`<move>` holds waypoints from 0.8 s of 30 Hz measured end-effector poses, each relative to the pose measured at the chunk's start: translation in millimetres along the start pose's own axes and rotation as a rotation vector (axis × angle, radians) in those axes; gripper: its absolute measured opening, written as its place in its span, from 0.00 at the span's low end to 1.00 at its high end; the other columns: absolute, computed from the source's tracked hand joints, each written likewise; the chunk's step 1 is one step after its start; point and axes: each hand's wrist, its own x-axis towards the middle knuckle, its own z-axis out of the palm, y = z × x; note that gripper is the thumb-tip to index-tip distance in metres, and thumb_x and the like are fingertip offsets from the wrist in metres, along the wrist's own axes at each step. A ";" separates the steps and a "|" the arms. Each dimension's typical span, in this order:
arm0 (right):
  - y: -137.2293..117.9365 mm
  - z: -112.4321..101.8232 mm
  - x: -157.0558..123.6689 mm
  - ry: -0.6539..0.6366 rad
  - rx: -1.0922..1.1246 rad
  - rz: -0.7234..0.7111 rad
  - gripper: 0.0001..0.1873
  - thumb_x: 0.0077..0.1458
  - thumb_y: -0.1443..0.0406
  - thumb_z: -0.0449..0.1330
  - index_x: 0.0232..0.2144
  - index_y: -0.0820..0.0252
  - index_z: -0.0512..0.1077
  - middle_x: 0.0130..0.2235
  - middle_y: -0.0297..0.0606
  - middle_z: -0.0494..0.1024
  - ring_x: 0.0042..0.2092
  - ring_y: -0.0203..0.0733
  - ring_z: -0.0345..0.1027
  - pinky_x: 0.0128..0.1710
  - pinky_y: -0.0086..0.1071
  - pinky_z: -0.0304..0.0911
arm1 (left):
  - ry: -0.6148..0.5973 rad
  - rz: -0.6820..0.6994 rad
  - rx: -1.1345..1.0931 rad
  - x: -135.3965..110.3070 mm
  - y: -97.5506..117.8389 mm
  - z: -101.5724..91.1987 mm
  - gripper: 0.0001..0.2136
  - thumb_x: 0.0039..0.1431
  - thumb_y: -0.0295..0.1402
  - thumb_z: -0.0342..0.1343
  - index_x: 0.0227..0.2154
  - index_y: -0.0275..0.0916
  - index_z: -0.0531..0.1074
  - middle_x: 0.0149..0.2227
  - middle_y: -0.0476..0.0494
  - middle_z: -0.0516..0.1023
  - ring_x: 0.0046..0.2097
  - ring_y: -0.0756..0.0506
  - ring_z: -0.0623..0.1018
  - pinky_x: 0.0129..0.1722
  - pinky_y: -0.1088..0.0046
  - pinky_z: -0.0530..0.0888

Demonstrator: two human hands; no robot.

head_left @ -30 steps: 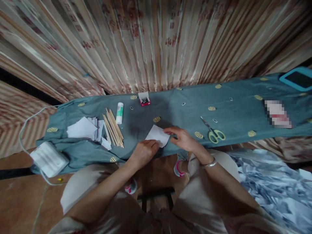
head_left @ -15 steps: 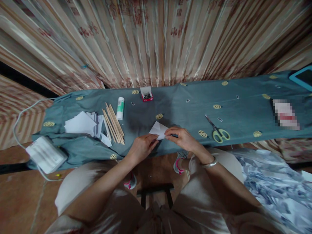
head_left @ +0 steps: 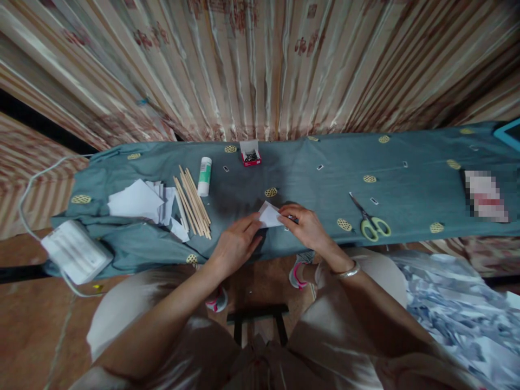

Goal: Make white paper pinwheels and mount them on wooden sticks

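The white paper [head_left: 268, 214], flat a second ago, is now folded into a smaller, roughly triangular shape.

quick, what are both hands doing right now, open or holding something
Left hand: at the white paper's left edge; grip cannot be told.
Right hand: closed, pinching the paper's right side.

A pleated beige curtain [head_left: 280, 70] with reddish motifs sweeps from 10 through 12 to 2 o'clock. Below it, a long desk [head_left: 414, 206] runs from 9 to 3 o'clock, draped in a grey-green cloth [head_left: 320, 189] printed with yellow ovals. A dark bar [head_left: 44, 122] slants between 9 and 10. Brown floor [head_left: 28, 325] shows at 8; a dark low frame [head_left: 258, 312] stands at 6. The light is dim, with soft shadow near the clock's centre.
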 end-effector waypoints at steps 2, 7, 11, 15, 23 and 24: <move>-0.4 0.2 0.2 0.003 -0.014 -0.006 0.07 0.58 0.66 0.60 0.29 0.56 0.76 0.40 0.38 0.81 0.43 0.43 0.75 0.48 0.37 0.68 | 0.024 0.092 0.061 -1.0 6.6 1.2 0.14 0.66 0.28 0.50 0.52 0.34 0.70 0.61 0.30 0.70 0.64 0.36 0.68 0.61 0.51 0.69; -0.4 0.6 0.8 -0.002 -0.054 -0.037 0.07 0.60 0.65 0.58 0.31 0.56 0.76 0.40 0.39 0.81 0.44 0.44 0.74 0.49 0.38 0.67 | -0.074 0.167 0.076 -9.9 21.6 17.3 0.24 0.65 0.31 0.51 0.62 0.33 0.59 0.67 0.28 0.60 0.71 0.36 0.53 0.67 0.47 0.59; 2.3 2.9 2.7 0.031 -0.124 -0.039 0.08 0.59 0.64 0.59 0.30 0.57 0.77 0.43 0.41 0.80 0.46 0.46 0.72 0.51 0.40 0.67 | -0.119 0.150 0.063 -15.9 24.1 27.5 0.31 0.63 0.35 0.55 0.65 0.30 0.52 0.69 0.24 0.54 0.72 0.35 0.46 0.67 0.47 0.58; 4.8 5.5 6.1 0.041 -0.151 -0.033 0.08 0.59 0.64 0.59 0.30 0.57 0.77 0.47 0.42 0.79 0.49 0.47 0.71 0.55 0.43 0.65 | -0.139 0.144 0.084 -17.3 24.0 30.6 0.33 0.62 0.36 0.57 0.65 0.26 0.53 0.69 0.21 0.51 0.72 0.33 0.42 0.67 0.47 0.56; 7.6 8.0 9.6 0.070 -0.133 -0.053 0.07 0.58 0.64 0.61 0.29 0.57 0.76 0.46 0.43 0.79 0.49 0.48 0.71 0.53 0.44 0.66 | -0.204 0.137 0.145 -16.8 27.6 33.0 0.36 0.61 0.38 0.59 0.64 0.23 0.53 0.69 0.19 0.50 0.71 0.28 0.42 0.67 0.44 0.55; 7.9 8.3 9.8 0.073 -0.129 -0.053 0.07 0.58 0.64 0.61 0.28 0.57 0.76 0.46 0.43 0.79 0.49 0.48 0.71 0.52 0.43 0.66 | -0.211 0.136 0.152 -16.6 28.1 32.8 0.36 0.61 0.39 0.59 0.64 0.23 0.53 0.69 0.19 0.50 0.71 0.28 0.42 0.67 0.45 0.54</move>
